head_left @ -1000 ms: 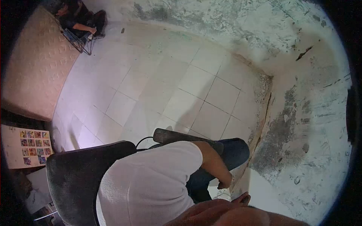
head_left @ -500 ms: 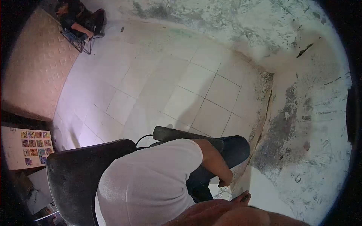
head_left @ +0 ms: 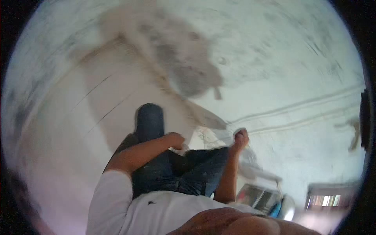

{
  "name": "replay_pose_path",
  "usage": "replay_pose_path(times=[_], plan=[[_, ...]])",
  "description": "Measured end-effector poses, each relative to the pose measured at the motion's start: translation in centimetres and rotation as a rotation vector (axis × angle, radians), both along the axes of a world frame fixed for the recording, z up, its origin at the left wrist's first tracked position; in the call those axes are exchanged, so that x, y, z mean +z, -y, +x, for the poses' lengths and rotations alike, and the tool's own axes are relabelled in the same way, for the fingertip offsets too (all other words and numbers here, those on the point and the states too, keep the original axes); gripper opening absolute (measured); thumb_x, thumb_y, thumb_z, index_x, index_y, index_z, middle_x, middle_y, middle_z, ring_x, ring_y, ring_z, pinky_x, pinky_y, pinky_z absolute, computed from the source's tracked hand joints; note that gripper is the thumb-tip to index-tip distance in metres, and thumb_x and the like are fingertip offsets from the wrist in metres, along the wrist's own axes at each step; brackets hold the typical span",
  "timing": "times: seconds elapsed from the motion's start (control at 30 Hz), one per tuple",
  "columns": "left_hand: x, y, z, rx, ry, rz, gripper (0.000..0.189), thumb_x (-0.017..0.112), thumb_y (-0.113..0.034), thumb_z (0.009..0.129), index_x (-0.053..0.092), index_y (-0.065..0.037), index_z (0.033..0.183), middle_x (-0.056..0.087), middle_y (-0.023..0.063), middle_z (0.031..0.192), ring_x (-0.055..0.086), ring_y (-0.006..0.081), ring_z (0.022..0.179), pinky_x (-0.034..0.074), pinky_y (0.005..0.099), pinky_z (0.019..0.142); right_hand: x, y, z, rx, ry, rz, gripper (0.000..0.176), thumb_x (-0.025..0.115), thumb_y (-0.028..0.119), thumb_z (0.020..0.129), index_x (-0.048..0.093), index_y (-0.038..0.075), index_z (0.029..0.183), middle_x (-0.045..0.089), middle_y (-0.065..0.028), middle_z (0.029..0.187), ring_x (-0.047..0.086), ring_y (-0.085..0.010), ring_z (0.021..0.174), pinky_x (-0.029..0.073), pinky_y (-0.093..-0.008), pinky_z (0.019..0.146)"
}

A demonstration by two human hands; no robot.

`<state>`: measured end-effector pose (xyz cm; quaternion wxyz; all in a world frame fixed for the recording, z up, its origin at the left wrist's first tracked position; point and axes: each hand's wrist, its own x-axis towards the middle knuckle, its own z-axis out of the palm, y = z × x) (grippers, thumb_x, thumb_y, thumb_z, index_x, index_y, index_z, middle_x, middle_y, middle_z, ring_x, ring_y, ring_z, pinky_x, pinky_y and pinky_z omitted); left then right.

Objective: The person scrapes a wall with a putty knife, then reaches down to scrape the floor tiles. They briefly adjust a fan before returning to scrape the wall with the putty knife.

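Note:
My left hand (head_left: 176, 141) is closed, its forearm lying across my lap above the dark jeans (head_left: 154, 172). A small pale patch shows just below its fingers, but blur hides whether the hand holds it. To the right, my right hand (head_left: 241, 138) is raised and also closed, in front of the pale wall. Whatever its fingers hold, if anything, is too blurred to make out. The two hands are apart. My white shirt (head_left: 168, 209) fills the lower middle of the view.
A stained, peeling wall (head_left: 188, 62) meets the tiled floor (head_left: 102, 98) in a corner ahead. At lower right stand a dark-framed rack (head_left: 256, 197) and a blue item (head_left: 275, 210). Beyond them is a small window (head_left: 331, 200).
My view has swung right, losing the seated person, chair back and picture sheet. Both forearms now show fully, along with the rack and window on the right.

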<state>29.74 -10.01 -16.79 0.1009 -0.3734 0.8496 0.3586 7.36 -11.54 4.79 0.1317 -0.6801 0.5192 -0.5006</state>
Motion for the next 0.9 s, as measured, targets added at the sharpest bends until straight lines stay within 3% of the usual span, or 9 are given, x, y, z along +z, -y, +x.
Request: replay_pose_path(times=[0.1, 0.3, 0.5, 0.57, 0.77, 0.83, 0.9], plan=[[2.8, 0.4, 0.9, 0.014, 0.040, 0.101, 0.051, 0.059, -0.042, 0.084, 0.052, -0.015, 0.127, 0.062, 0.0165, 0.114, 0.058, 0.0355, 0.108, 0.046, 0.0470, 0.091, 3.5, -1.3, -1.1, -0.008, 0.299, -0.084, 0.055, 0.044, 0.054, 0.091, 0.041, 0.005, 0.069, 0.035, -0.0016, 0.059, 0.031, -0.0104, 0.052, 0.022, -0.0277, 0.046], [5.6, 0.9, 1.4, 0.019, 0.018, 0.119, 0.050, 0.058, -0.041, 0.086, 0.052, -0.011, 0.126, 0.060, 0.0175, 0.115, 0.057, 0.0354, 0.108, 0.046, 0.0464, 0.091, 6.9, -0.7, -5.8, 0.077, 0.820, -0.107, 0.053, 0.042, 0.056, 0.091, 0.040, 0.008, 0.067, 0.027, 0.0000, 0.053, 0.025, -0.0120, 0.047, 0.019, -0.0287, 0.045], [5.3, 1.1, 0.7, -0.007, 0.118, 0.154, 0.051, 0.053, -0.045, 0.090, 0.050, -0.010, 0.128, 0.059, 0.0155, 0.118, 0.056, 0.0323, 0.110, 0.045, 0.0466, 0.093, 17.8, 2.5, -9.1, 0.154, 0.915, -0.330, 0.061, 0.039, 0.062, 0.085, 0.039, 0.008, 0.057, 0.030, -0.0027, 0.049, 0.025, -0.0169, 0.043, 0.017, -0.0313, 0.043], [5.6, 1.5, 0.7, -0.028, 0.100, 0.172, 0.052, 0.054, -0.045, 0.090, 0.049, -0.010, 0.129, 0.059, 0.0155, 0.119, 0.055, 0.0317, 0.111, 0.045, 0.0460, 0.093, 21.3, 4.4, -10.2, 0.333, 0.851, -0.424, 0.063, 0.039, 0.063, 0.085, 0.039, 0.006, 0.058, 0.029, -0.0033, 0.049, 0.026, -0.0181, 0.044, 0.019, -0.0322, 0.044], [4.6, 2.0, 0.6, 0.039, 0.040, 0.205, 0.051, 0.057, -0.044, 0.089, 0.050, -0.012, 0.128, 0.060, 0.0163, 0.116, 0.057, 0.0323, 0.109, 0.045, 0.0452, 0.092, 30.3, 10.2, -10.4, 0.493, 0.364, -0.396, 0.068, 0.035, 0.066, 0.086, 0.044, 0.004, 0.060, 0.035, -0.0054, 0.051, 0.031, -0.0197, 0.047, 0.022, -0.0347, 0.047], [4.9, 2.1, 0.6, 0.049, 0.080, 0.225, 0.055, 0.057, -0.047, 0.086, 0.051, -0.012, 0.128, 0.059, 0.0152, 0.119, 0.056, 0.0321, 0.111, 0.046, 0.0453, 0.092, 34.7, 8.9, -7.4, 0.391, 0.363, -0.503, 0.068, 0.035, 0.072, 0.080, 0.039, 0.008, 0.058, 0.027, -0.0026, 0.049, 0.023, -0.0179, 0.047, 0.022, -0.0343, 0.051], [5.4, 2.1, 0.7, 0.041, 0.066, 0.240, 0.055, 0.057, -0.047, 0.086, 0.050, -0.012, 0.128, 0.059, 0.0158, 0.119, 0.056, 0.0323, 0.112, 0.046, 0.0454, 0.092, 38.5, 8.2, -6.7, 0.568, 0.211, -0.599, 0.071, 0.035, 0.078, 0.077, 0.036, 0.010, 0.057, 0.023, -0.0012, 0.050, 0.021, -0.0166, 0.048, 0.019, -0.0347, 0.050]])
